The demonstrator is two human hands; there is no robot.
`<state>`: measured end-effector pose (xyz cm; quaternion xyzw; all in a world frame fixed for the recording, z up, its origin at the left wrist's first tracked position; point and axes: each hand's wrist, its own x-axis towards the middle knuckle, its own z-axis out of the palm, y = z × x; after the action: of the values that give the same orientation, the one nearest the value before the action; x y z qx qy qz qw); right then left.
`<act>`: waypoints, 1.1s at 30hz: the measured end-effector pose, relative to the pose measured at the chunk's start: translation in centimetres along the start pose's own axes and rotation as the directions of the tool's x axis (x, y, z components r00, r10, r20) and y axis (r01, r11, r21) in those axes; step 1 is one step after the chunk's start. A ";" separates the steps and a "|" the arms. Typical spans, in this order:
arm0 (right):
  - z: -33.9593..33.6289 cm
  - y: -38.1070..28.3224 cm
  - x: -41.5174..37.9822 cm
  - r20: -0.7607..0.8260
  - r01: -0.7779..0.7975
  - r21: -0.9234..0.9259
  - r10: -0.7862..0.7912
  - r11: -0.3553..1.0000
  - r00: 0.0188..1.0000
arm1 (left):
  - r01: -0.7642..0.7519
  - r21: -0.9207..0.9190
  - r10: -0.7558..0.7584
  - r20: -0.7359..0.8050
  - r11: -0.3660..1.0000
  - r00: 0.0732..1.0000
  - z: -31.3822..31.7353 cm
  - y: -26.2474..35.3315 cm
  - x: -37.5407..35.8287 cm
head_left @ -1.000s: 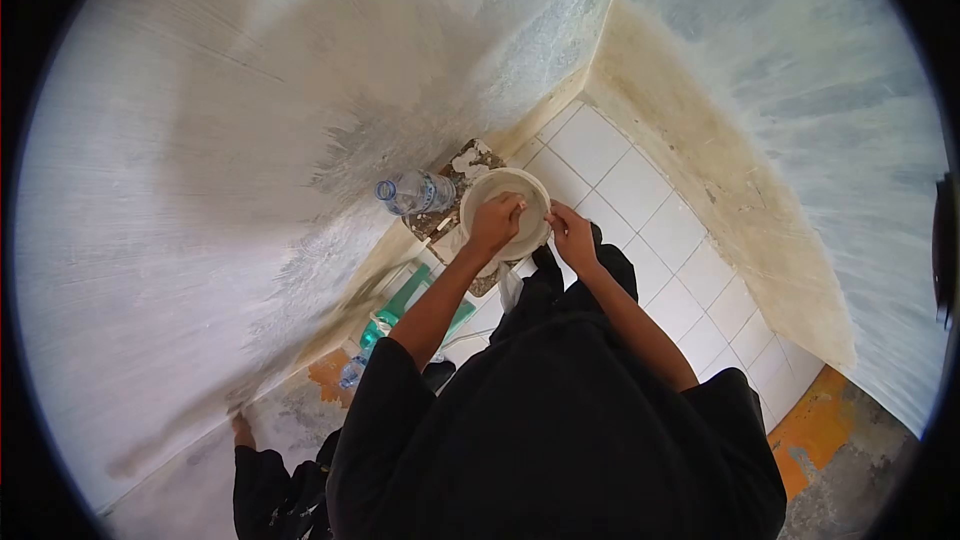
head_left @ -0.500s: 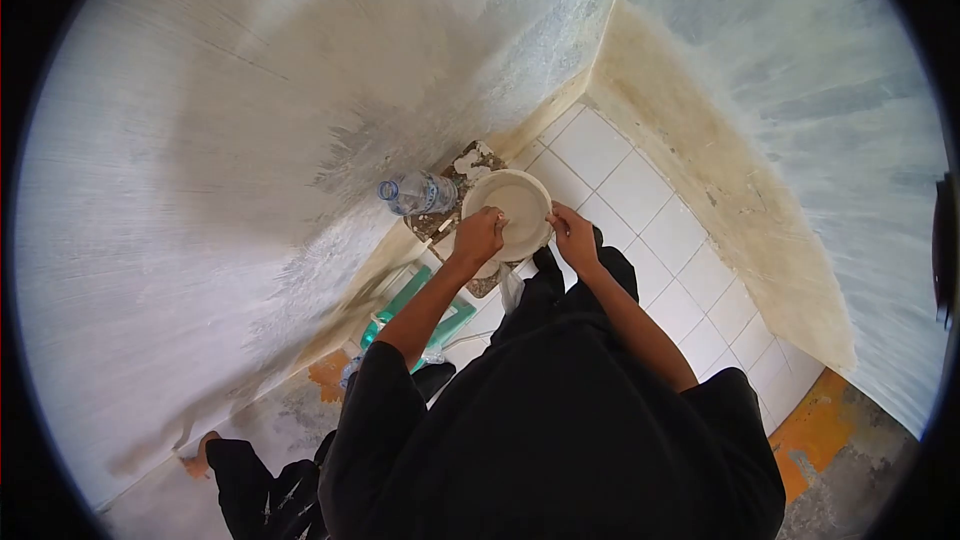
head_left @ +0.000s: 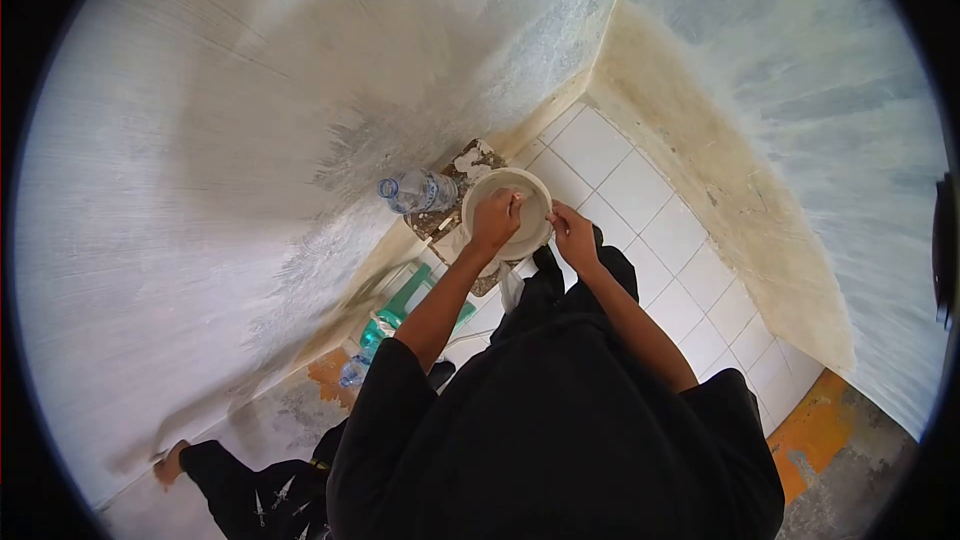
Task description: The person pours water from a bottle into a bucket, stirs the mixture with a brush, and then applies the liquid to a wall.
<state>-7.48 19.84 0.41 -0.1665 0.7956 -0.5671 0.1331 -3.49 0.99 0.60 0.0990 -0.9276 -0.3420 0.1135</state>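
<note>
A pale round bowl (head_left: 480,253) rests on a stained, splattered surface (head_left: 425,226) beside the wall. Over the inside of the bowl is my left hand (head_left: 497,220), its fingers closed; what they hold, if anything, is too small to tell. My right hand (head_left: 573,235) pinches the bowl's right rim. Pale matter covers the bowl's inside. Just left of the bowl a clear plastic bottle (head_left: 425,192) with a blue neck lies on its side or leans; which one I cannot tell.
A green plastic stool (head_left: 408,290) and green and clear bottles (head_left: 372,332) are at lower left. White floor tiles (head_left: 640,192) run to the right, between two plastered walls. Another person's dark-clothed leg (head_left: 235,485) and bare foot (head_left: 170,465) show at bottom left.
My left hand has moved slightly right and up across the bowl. My right hand stays at the rim. The other person's foot has shifted left and down.
</note>
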 end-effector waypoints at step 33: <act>0.1 0.6 -0.1 -0.004 -0.016 -0.016 0.016 1.000 1.000 | 0.068 -0.134 -0.064 0.032 0.989 0.997 -0.1 1.1 -4.5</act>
<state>-7.42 20.01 -0.19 -0.1602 0.8017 -0.5598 0.1346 0.75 2.93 0.80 0.1171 -0.9000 -0.4087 0.0958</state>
